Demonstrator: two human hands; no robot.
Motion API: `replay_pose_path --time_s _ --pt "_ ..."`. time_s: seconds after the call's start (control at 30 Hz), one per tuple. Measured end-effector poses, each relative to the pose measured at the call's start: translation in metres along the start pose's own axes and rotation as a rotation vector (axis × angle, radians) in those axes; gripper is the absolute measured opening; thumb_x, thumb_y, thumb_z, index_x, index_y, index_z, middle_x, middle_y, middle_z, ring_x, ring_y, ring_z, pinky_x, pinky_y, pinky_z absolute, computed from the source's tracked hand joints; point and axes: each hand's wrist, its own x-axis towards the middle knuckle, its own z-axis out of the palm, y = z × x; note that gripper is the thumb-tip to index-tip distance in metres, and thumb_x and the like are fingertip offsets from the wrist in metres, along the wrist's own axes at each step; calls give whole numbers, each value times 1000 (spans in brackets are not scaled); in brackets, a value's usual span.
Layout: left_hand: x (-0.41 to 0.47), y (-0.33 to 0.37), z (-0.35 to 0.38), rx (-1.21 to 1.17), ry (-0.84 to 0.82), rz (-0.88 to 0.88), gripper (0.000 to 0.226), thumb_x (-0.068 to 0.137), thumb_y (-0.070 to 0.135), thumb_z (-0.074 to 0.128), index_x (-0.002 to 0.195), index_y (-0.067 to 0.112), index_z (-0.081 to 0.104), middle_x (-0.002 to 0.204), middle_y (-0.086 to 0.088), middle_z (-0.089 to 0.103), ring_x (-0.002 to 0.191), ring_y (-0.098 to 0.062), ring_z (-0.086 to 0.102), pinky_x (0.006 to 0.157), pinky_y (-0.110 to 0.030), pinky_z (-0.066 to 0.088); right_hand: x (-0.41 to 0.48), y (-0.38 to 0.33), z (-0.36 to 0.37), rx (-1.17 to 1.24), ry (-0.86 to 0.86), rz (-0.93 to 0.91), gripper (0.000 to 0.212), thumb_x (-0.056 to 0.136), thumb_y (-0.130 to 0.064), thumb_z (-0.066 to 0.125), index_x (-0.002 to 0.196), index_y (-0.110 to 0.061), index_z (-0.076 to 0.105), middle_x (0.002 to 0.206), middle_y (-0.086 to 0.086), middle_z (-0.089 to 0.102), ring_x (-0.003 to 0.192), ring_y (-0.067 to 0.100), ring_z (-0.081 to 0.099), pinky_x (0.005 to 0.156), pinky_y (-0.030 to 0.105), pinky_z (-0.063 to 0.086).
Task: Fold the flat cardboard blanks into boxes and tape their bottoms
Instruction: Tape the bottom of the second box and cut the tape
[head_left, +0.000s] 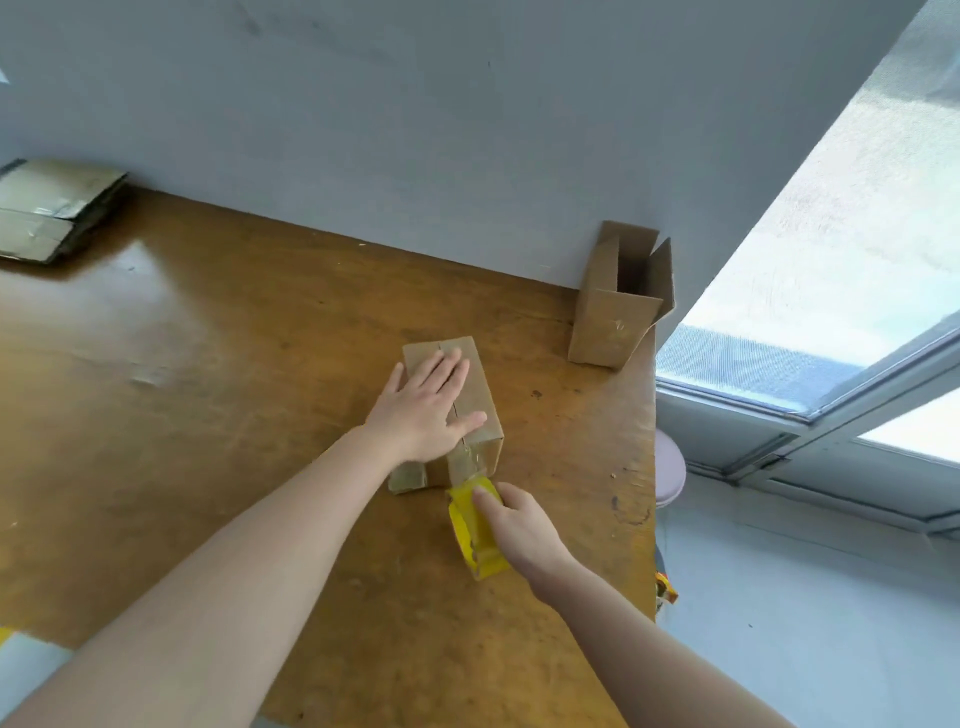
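A small cardboard box (480, 384) lies upside down on the wooden table (208, 364), its bottom flaps closed along a centre seam. My left hand (426, 410) presses flat on those flaps, fingers spread. Clear tape runs from the box's near end down to a yellow tape dispenser (475, 530), which my right hand (519, 530) grips just in front of the box. A second box (618, 301), folded and standing with its top flaps open, sits at the table's far right corner against the wall.
A stack of flat cardboard blanks (49, 208) lies at the far left of the table by the wall. The table's right edge drops to the floor beside a window. A round pink stool (670, 467) stands just off that edge.
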Motion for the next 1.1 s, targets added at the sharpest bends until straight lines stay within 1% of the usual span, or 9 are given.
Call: replay_pose_path --time_s 0.1,0.23,0.3,0.4,0.53,0.63,0.9,1.0,1.1 --pt "7 -19 -4 37 -7 91 82 88 72 9 151 25 -15 158 8 -23 144 -8 -23 116 -50 -11 1 -4 24 25 59 47 37 96 -44 45 100 -14 66 97 6 70 86 21 64 72 32 50" --pt "12 -25 -5 26 -2 165 85 86 75 8 151 25 -15 158 8 -23 143 -8 -23 114 -49 -12 5 -3 42 -6 138 194 42 93 -54 46 83 -18 64 79 -3 63 78 17 60 66 29 45" --pt "13 -28 -7 3 -25 185 95 80 82 9 151 24 -16 158 7 -25 143 -9 -25 113 -50 -15 11 -5 46 -14 192 243 44 91 -56 49 87 -15 65 81 -2 63 82 20 61 69 30 45" --pt "11 -34 -9 40 -66 252 117 68 92 26 149 22 -20 154 4 -32 141 -13 -31 110 -52 -20 18 -9 52 -84 258 288 48 89 -58 48 101 -14 62 88 -2 61 82 20 58 70 31 43" --pt "7 -33 -6 97 -12 293 118 76 73 53 149 17 -20 155 -3 -32 141 -18 -31 112 -52 -17 22 -15 59 -117 260 310 54 91 -58 43 112 -12 61 97 1 61 93 24 59 76 33 45" --pt "8 -26 -5 137 13 283 119 76 65 60 150 13 -18 157 -8 -28 143 -23 -28 111 -52 -17 16 -13 55 -6 230 274 50 87 -63 51 95 -16 67 87 -1 67 83 19 63 76 34 50" --pt "9 -20 0 184 52 265 122 74 53 71 150 12 -15 158 -10 -24 144 -27 -25 113 -55 -11 2 -15 54 73 146 86 34 79 -57 69 93 -26 64 90 -7 68 84 11 62 68 29 49" --pt "3 -26 -3 164 112 343 113 79 58 66 152 17 -9 160 -5 -21 145 -21 -23 112 -51 -17 2 -16 50 116 126 112 33 80 -57 70 98 -30 63 97 -10 66 90 9 61 70 27 46" --pt "-15 -35 -6 -104 293 395 103 75 75 52 153 25 8 162 -5 -5 148 -22 -7 115 -49 -10 3 -16 47 126 137 105 35 81 -55 70 103 -29 62 102 -6 66 93 13 62 79 32 51"
